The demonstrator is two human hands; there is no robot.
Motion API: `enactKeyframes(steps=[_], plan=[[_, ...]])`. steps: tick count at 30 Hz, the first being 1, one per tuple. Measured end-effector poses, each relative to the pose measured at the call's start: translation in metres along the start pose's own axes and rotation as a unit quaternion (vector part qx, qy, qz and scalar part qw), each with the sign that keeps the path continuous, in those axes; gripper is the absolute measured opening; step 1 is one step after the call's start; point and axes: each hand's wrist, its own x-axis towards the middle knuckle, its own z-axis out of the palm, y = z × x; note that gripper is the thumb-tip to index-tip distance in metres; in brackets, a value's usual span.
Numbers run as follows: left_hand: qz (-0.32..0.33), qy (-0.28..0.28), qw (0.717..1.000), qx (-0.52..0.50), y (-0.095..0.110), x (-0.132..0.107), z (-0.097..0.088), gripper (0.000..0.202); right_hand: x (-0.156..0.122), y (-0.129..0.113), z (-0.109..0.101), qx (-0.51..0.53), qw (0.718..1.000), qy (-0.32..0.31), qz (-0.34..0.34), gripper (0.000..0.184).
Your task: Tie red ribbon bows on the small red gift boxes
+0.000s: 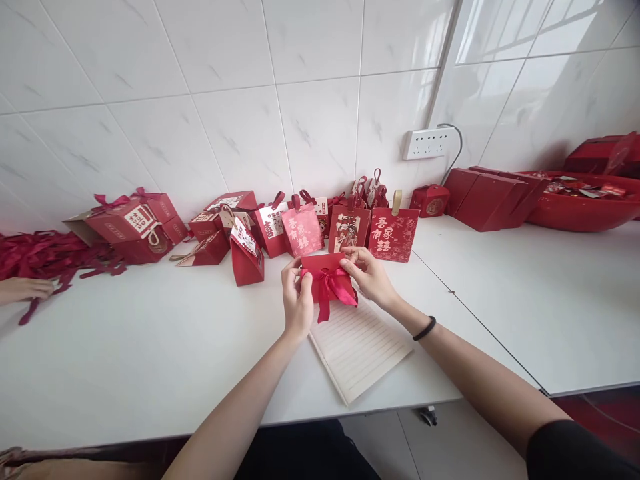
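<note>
Between my two hands is a small red gift box (320, 264) with a bright pink-red ribbon bow (330, 285) across its front. My left hand (298, 297) grips its left side, thumb in front. At the upper right corner, my right hand (367, 272) pinches the box between thumb and fingers. The ribbon's tails hang down over the front. Below the box lies an open lined notebook (363, 350), its top partly covered by the box and hands. The back of the box is hidden from me.
Finished-looking red gift bags (395, 235) and boxes (135, 230) line the tiled wall. A ribbon pile (45, 257) lies at far left, where another person's hand (25, 290) touches a strand. Red boxes (485, 197), a red basin (575, 213) of small packets and a power strip (427, 143) are right.
</note>
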Motion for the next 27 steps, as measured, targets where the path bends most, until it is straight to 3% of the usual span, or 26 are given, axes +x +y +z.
enactKeyframes(steps=[10,15,21,27], plan=[[0.003,0.037,0.999,0.006,-0.001,-0.003,0.002,0.014,0.004,-0.004,-0.001,0.047,0.994,-0.03,0.096,0.052],[0.024,-0.006,1.0,-0.001,-0.007,-0.001,-0.001,0.008,0.006,-0.002,-0.001,0.076,0.989,-0.043,0.117,0.052],[0.004,-0.053,0.997,-0.064,-0.002,0.017,-0.009,0.037,0.004,-0.001,-0.001,0.081,0.988,-0.053,0.124,0.052],[-0.073,-0.067,0.995,0.018,0.004,0.021,-0.007,0.058,0.003,0.003,0.004,0.09,0.984,-0.075,0.136,0.053]])
